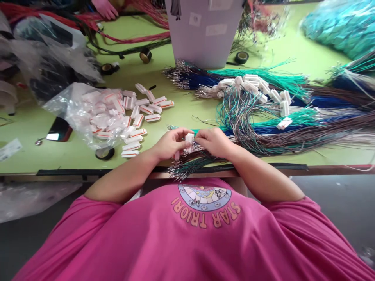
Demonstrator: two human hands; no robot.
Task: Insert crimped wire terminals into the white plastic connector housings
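My left hand is closed round a white connector near the table's front edge. Right beside it, my right hand has its fingers pinched together at the connector's right side; what they hold is too small to make out. Under and around both hands lie bundles of thin wires, with dark green ones at the edge. White connectors with orange stripes are scattered to the left, beside a clear plastic bag of more. Connectors with wires attached rest on the right.
A grey bin stands at the back centre. Black tape rolls, a phone and a bag of turquoise parts lie on the green table. A pink-gloved hand of another person shows at the top left.
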